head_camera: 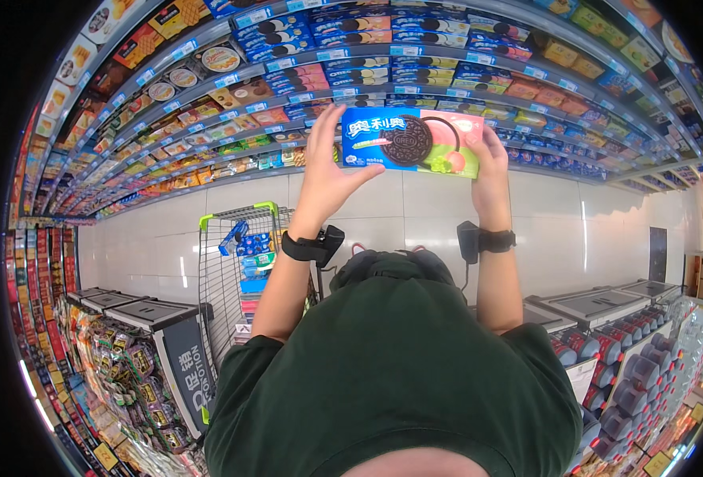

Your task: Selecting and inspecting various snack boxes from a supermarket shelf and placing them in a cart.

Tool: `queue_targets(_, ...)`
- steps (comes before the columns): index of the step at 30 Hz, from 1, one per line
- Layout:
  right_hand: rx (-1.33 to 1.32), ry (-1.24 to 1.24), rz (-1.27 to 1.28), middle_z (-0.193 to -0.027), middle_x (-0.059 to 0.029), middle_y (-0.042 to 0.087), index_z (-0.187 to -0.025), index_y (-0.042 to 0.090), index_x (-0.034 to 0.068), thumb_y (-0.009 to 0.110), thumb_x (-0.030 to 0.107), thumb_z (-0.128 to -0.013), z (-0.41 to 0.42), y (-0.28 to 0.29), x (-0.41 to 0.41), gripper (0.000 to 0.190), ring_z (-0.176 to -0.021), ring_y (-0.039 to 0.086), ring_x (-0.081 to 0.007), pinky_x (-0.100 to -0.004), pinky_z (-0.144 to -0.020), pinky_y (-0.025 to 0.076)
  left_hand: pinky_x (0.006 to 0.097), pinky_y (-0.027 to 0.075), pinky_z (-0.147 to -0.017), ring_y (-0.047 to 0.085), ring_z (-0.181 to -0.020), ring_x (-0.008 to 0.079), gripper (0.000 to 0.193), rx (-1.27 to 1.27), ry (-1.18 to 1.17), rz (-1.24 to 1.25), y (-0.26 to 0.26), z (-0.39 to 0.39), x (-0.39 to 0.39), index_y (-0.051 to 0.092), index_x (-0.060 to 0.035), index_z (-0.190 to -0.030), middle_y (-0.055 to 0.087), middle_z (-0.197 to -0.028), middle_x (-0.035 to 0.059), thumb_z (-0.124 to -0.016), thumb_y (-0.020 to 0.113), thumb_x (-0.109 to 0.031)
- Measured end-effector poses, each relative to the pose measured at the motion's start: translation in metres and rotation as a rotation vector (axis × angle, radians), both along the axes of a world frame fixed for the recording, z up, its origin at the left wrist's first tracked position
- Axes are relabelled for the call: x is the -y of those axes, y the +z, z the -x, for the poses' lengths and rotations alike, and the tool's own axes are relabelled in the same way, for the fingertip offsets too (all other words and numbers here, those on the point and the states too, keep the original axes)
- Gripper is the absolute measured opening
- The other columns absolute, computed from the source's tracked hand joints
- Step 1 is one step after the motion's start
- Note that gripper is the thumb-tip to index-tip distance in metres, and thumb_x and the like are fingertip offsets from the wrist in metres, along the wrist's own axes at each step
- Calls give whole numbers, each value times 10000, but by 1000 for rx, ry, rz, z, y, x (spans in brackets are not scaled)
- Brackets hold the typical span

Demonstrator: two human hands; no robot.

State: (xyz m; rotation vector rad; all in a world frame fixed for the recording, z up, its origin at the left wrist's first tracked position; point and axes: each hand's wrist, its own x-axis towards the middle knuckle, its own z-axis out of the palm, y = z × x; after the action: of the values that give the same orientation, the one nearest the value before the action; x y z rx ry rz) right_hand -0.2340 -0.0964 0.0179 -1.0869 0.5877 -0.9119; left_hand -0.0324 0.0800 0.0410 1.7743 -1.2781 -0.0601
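Note:
An Oreo cookie box (408, 143), blue on its left part and pink and green on its right, is held up in front of the shelves. Its printed front faces the camera. My left hand (333, 167) grips the box's left end, with the thumb along the lower edge. Around the right end closes my right hand (489, 156). Each wrist wears a black strap with a small black device. Rows of similar cookie boxes (360, 76) fill the shelves beyond the box.
To my left stands a wire shopping cart (220, 268) with green corners, holding several packages. Display bins of packaged snacks (142, 358) lie at lower left. Large bottles (631, 381) stand at lower right. Shelving curves across the front.

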Motion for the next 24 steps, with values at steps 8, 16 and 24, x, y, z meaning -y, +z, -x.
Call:
queue_targets(8,-4,47,88,-1105,-148,681,-1262,457,-38,724,102,-896,-18,-9,-18,474,-955,665,-149,-265,-821,532,504,309,-1097,409,-1360,356,917,349,-61,-133,2,22,20,474,-177,-1430,483,-1442,118,-591,837,-106)
queue_targets(16,41,184,122,-1110,-90,688,-1190,632,-33,700,120,-922,-11,23,-36,316,-974,641,-131,-274,-847,512,429,454,-1025,520,-1243,356,892,-42,-88,4,-14,31,22,449,-43,-1381,518,-1325,163,-603,883,-86)
queue_targets(24,-17,-56,38,-1236,-133,647,-1418,465,14,657,177,-942,-19,2,-20,539,-1122,628,-188,-316,-927,506,311,502,-986,604,-1128,178,645,-665,-288,-157,-17,29,0,565,-42,-1320,641,-1279,70,-777,872,-205)
